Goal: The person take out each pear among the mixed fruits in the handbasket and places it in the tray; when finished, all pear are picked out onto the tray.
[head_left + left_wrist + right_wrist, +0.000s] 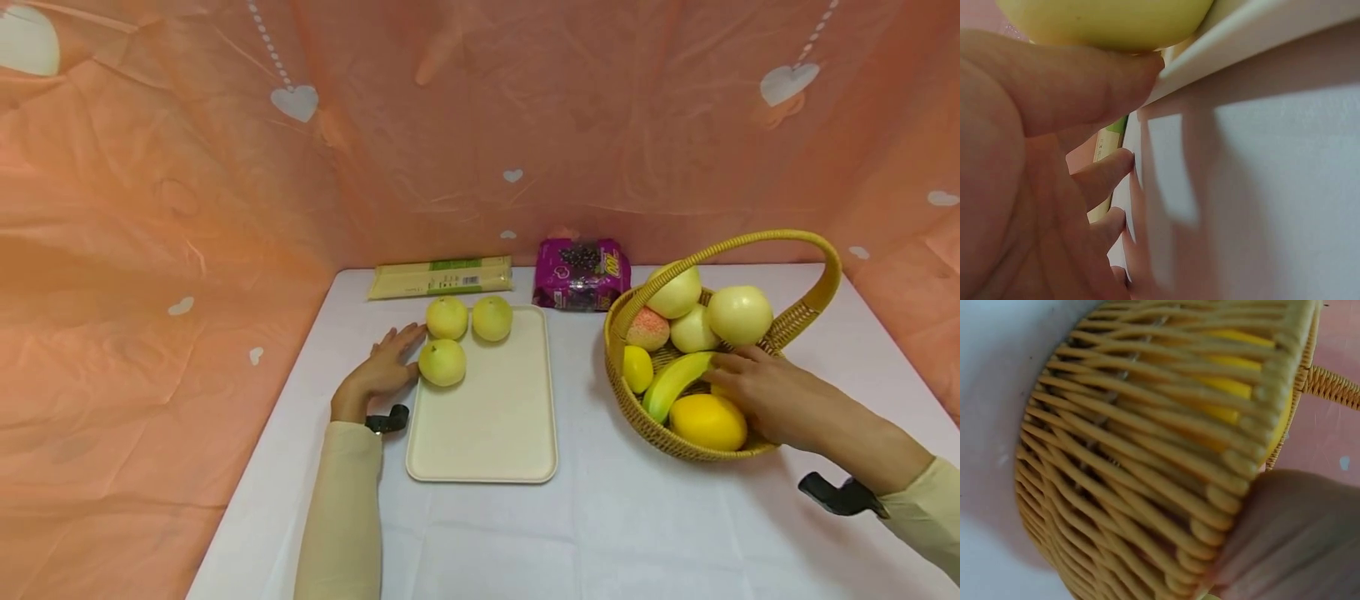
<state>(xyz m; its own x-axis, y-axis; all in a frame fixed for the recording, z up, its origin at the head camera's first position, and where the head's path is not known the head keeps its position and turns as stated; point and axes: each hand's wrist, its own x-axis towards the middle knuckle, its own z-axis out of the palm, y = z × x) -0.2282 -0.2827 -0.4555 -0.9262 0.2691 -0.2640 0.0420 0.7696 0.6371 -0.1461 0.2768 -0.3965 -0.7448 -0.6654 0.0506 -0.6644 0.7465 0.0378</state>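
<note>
Tray (495,433): cream, rectangular, flat on worktop (495,542) left of centre, long sides running near to far. Three round fruits (442,362): pale yellow, bunched at the tray's far left corner; nearest one by the thumb of the left hand (381,368). Basket (621,387): woven, tan, upright, toward worktop's far right corner. Banana (673,382): yellow-green, curved, inside basket; far end meets fingers of the right hand (776,396), grip unclear. Yellow fruit (707,422): oval, near rim, beside banana.

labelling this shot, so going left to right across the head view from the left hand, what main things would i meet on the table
left hand, cream tray, purple packet, wicker basket
</note>
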